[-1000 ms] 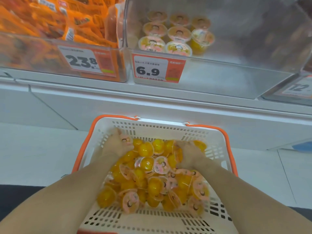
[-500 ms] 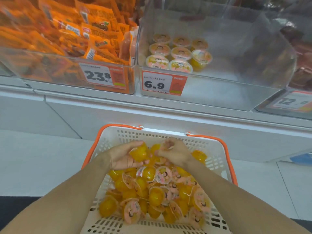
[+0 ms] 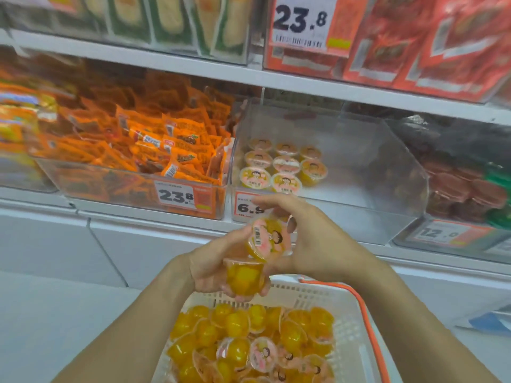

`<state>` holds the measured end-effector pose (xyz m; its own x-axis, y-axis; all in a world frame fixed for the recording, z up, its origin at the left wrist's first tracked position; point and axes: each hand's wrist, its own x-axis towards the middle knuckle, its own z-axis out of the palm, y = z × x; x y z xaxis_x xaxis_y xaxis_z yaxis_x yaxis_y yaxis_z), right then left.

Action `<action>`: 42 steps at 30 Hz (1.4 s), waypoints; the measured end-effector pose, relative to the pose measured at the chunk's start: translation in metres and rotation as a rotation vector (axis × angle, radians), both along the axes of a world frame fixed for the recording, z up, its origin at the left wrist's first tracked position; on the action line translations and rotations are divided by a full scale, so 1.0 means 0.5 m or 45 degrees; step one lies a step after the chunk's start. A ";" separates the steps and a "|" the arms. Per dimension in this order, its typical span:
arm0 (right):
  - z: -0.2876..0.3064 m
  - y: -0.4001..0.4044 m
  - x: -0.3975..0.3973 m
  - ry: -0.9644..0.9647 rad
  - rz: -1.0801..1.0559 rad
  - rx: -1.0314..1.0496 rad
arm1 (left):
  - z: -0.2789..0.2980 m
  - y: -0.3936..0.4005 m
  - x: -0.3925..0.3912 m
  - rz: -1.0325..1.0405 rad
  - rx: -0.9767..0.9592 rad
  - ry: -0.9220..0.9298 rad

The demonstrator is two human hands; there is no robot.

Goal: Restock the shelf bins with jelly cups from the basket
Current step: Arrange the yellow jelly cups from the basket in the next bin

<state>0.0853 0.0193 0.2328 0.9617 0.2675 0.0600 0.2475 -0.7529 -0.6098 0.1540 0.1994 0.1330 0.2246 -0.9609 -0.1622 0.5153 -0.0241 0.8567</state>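
Note:
Both hands are raised above the white basket (image 3: 356, 349), which holds several orange jelly cups (image 3: 249, 341). My left hand (image 3: 213, 264) cradles one jelly cup (image 3: 243, 277) in its curled fingers. My right hand (image 3: 318, 244) grips a second jelly cup (image 3: 269, 239), its pink lid tilted toward me, just above the first. Behind the hands stands a clear shelf bin (image 3: 359, 167) with a 6.9 price tag (image 3: 246, 207); several jelly cups (image 3: 282, 167) sit upright in its left part, and its right part is bare.
A clear bin of orange snack packets (image 3: 143, 150) stands left of the jelly bin, with a 23.8 tag. A bin of dark red packets (image 3: 464, 183) stands to the right. An upper shelf (image 3: 276, 81) of packaged goods overhangs the bins. The basket has an orange handle (image 3: 367, 319).
Both hands have lifted out of the basket, each with a jelly cup, toward the 6.9 bin. The view has tilted up, so more shelves show.

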 end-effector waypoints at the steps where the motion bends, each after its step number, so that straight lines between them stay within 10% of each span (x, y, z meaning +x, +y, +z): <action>1: 0.012 -0.010 0.001 -0.009 -0.016 0.071 | 0.015 -0.007 -0.002 0.060 -0.008 -0.014; 9: 0.066 -0.104 -0.001 0.455 -0.358 0.632 | 0.119 -0.100 -0.046 0.766 0.068 -0.309; 17: 0.099 -0.121 0.039 0.122 -0.536 0.881 | 0.207 -0.138 -0.034 0.846 0.221 -0.694; 23: 0.073 -0.212 0.122 0.013 -0.850 0.576 | 0.247 -0.130 0.014 0.835 0.542 -1.159; 30: -0.003 -0.276 0.173 0.251 -0.936 0.036 | 0.251 -0.140 0.042 1.084 0.466 -0.870; 42: 0.002 -0.252 0.215 0.524 -0.790 0.107 | 0.226 -0.170 0.105 1.276 0.319 -0.460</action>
